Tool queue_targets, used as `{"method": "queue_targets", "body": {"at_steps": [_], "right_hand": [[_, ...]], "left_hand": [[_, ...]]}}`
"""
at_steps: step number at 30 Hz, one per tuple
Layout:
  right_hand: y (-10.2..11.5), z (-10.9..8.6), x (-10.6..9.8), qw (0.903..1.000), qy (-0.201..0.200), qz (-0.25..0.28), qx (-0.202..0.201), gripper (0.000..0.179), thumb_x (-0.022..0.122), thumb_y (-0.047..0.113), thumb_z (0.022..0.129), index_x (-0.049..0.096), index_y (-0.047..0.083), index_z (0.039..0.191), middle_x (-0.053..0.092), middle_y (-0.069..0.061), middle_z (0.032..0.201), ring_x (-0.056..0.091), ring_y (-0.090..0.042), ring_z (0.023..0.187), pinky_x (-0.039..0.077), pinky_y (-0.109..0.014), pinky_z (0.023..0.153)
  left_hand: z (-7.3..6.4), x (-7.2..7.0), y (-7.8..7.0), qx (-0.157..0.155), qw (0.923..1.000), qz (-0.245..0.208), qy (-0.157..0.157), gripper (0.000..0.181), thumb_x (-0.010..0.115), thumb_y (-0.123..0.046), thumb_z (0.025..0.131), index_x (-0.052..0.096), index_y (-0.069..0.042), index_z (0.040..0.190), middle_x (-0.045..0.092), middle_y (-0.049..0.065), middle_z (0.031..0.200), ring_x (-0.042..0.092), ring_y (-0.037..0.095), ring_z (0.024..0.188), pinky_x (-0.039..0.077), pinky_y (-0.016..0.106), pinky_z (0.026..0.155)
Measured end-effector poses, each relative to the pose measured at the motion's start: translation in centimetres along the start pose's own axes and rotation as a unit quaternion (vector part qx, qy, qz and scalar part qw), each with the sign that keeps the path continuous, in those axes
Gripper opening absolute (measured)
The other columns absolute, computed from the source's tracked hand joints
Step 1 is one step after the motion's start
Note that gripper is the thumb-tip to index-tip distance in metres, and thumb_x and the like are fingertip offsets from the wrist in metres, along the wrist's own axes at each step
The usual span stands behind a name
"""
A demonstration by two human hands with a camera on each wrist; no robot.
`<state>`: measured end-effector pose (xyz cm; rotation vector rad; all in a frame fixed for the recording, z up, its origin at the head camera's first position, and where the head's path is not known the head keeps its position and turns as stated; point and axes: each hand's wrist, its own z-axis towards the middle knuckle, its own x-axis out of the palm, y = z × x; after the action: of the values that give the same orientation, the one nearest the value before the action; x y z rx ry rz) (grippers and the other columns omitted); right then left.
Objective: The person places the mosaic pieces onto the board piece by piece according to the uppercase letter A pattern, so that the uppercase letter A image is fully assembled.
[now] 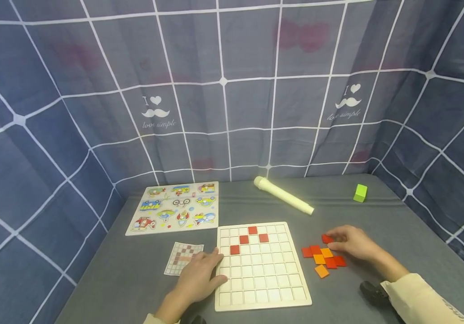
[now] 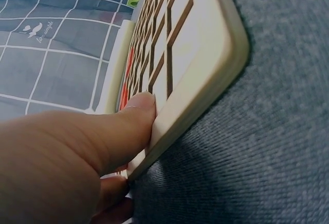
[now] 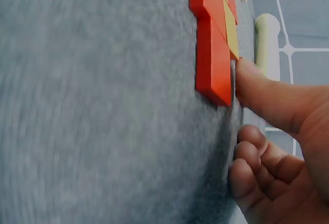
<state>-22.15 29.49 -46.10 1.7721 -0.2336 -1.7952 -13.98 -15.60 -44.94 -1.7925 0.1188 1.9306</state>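
Observation:
A pale wooden grid board (image 1: 256, 270) lies flat, with several red tiles set in its upper squares, among them a red tile (image 1: 234, 249) near its left edge. My left hand (image 1: 199, 274) holds the board's left edge; in the left wrist view the thumb (image 2: 136, 113) presses on the top face and the other fingers lie beside the rim. Right of the board, my right hand (image 1: 353, 243) pinches a red tile (image 1: 327, 239) between thumb and index finger, at the top of a cluster of loose red and orange tiles (image 1: 319, 259). The right wrist view hides that tile.
A patterned card (image 1: 181, 258) lies left of the board, partly under the left hand. Behind it is a picture puzzle board (image 1: 175, 209) with vehicles. A pale yellow toy microphone (image 1: 284, 196) and a green block (image 1: 360, 193) lie farther back, before a grid-patterned curtain (image 1: 248, 108).

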Motion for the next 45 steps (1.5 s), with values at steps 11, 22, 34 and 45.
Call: {"method": "queue_targets", "body": {"at_steps": [11, 22, 34, 45], "right_hand": [[-0.1, -0.1, 0.0, 1.0, -0.001, 0.002, 0.003, 0.035, 0.079, 0.021, 0.08, 0.072, 0.006, 0.111, 0.066, -0.001, 0.091, 0.051, -0.009, 0.079, 0.042, -0.024, 0.066], [1.1, -0.2, 0.4, 0.9987, -0.034, -0.029, -0.023, 0.027, 0.079, 0.022, 0.081, 0.074, 0.007, 0.103, 0.062, 0.003, 0.085, 0.047, -0.004, 0.073, 0.04, -0.023, 0.062], [2.8, 0.6, 1.0, 0.9977, -0.042, -0.022, -0.049, 0.026, 0.082, 0.024, 0.078, 0.072, 0.008, 0.097, 0.064, 0.003, 0.085, 0.052, -0.005, 0.075, 0.045, -0.024, 0.065], [4.5, 1.4, 1.6, 0.9978, -0.04, -0.008, -0.052, 0.029, 0.083, 0.03, 0.076, 0.07, 0.012, 0.094, 0.062, 0.005, 0.082, 0.05, -0.004, 0.072, 0.045, -0.022, 0.064]], "left_hand": [[0.1, -0.1, 0.1, 0.003, 1.0, -0.003, 0.005, 0.056, 0.072, -0.042, 0.086, 0.062, -0.01, 0.131, 0.06, 0.01, 0.14, 0.06, 0.026, 0.107, 0.056, 0.042, 0.08], [0.2, -0.3, 0.0, -0.001, 0.9999, -0.005, 0.015, 0.056, 0.071, -0.041, 0.087, 0.061, -0.01, 0.132, 0.059, 0.01, 0.142, 0.059, 0.027, 0.11, 0.055, 0.045, 0.083], [0.1, -0.2, -0.1, -0.003, 0.9999, -0.001, 0.015, 0.056, 0.071, -0.04, 0.086, 0.061, -0.011, 0.132, 0.06, 0.009, 0.14, 0.059, 0.027, 0.11, 0.055, 0.045, 0.084], [0.1, -0.1, -0.1, -0.002, 1.0, 0.005, 0.006, 0.055, 0.071, -0.041, 0.087, 0.061, -0.01, 0.131, 0.062, 0.009, 0.137, 0.06, 0.025, 0.109, 0.054, 0.044, 0.086]]}}
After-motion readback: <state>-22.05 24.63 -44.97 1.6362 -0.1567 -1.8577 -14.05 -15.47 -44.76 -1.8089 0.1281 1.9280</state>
